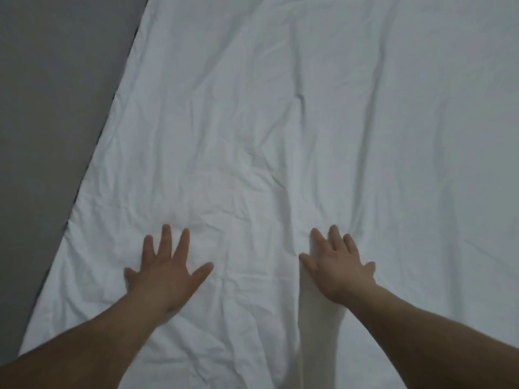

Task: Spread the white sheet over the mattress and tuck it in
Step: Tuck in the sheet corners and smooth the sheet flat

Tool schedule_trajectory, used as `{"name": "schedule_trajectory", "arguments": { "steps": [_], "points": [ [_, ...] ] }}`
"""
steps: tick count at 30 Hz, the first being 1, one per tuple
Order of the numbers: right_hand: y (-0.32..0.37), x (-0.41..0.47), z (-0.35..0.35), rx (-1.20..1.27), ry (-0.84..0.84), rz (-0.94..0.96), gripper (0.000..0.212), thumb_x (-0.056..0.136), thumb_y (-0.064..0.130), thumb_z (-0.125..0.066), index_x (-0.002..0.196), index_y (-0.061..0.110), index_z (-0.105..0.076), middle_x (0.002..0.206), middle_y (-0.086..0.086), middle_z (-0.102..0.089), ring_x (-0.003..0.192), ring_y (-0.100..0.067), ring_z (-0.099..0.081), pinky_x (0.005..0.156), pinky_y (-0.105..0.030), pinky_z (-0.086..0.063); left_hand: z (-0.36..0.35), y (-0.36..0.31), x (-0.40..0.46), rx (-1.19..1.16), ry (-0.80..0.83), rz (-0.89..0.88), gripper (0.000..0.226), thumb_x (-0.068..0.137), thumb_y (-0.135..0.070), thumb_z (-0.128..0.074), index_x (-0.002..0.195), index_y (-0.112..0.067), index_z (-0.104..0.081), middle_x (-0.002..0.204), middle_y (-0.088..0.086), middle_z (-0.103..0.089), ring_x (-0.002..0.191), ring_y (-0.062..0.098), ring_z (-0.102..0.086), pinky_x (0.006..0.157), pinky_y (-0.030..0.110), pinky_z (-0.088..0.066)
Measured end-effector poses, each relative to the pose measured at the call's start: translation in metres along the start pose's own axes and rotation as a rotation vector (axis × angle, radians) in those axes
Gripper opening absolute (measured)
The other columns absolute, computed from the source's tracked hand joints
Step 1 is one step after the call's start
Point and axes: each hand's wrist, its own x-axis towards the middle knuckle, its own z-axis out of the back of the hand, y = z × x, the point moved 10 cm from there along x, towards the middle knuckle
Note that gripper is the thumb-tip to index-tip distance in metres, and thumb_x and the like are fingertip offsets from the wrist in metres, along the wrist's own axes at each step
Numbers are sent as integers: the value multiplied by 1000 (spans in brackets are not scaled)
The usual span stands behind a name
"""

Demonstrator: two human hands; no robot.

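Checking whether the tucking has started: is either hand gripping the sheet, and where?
Nothing is held. The left hand and right hand both lie flat with fingers spread on the white sheet, pressing it, not gripping.

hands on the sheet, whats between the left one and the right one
In the head view, only wrinkled white sheet lies between the left hand and the right hand; a raised fold runs along the right hand's thumb side.

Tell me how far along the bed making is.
Done: the white sheet lies spread across the bed. In hand: left hand and right hand press flat on it, fingers spread, smoothing. Left: wrinkles and a long fold remain, and whether the left edge is tucked is unclear.
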Motion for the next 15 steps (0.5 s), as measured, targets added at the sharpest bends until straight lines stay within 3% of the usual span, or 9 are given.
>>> {"name": "schedule_trajectory", "arguments": {
  "steps": [2,3,4,6,9,15],
  "points": [
    [-11,-2,-4,-29,99,7,74,95,73,-35,158,43,-8,170,7,4,159,-28,2,116,-70,-24,-12,-6,-2,98,135,-22,117,76,-96,-35,152,-40,34,161,-5,43,154,35,24,114,73,-22],
    [-14,-5,0,-46,130,13,72,91,76,-33,153,42,-22,165,2,-15,156,-31,-14,114,-66,-31,-9,-8,-4,134,160,-9,117,77,-93,-38,155,-38,31,164,-3,38,155,37,18,114,71,-25],
    [-14,-4,5,-44,136,19,71,85,80,-29,143,40,-38,151,0,-35,147,-32,-32,110,-61,-38,-4,-9,-5,129,158,5,113,81,-90,-39,159,-35,23,167,-2,31,157,37,10,114,70,-27],
    [-18,-13,26,49,87,19,73,85,79,-26,137,36,-52,144,2,-52,136,-30,-48,109,-52,-43,14,-22,-17,128,135,-13,100,90,-82,-35,164,-28,6,172,-2,15,157,33,-4,115,67,-28],
    [-28,-45,66,84,7,-5,62,103,59,-39,154,26,-42,161,-1,-39,145,-30,-39,116,-48,-37,50,-61,-47,179,62,-126,91,95,-76,-33,164,-27,2,173,-4,9,158,28,-8,116,68,-26],
    [-80,-147,150,191,7,-64,61,105,53,-45,156,20,-41,160,-5,-41,142,-24,-45,113,-37,-38,152,-173,-157,130,-57,-378,90,95,-74,-37,165,-26,-5,173,-4,5,157,27,-14,120,60,-27]
  ]
}}
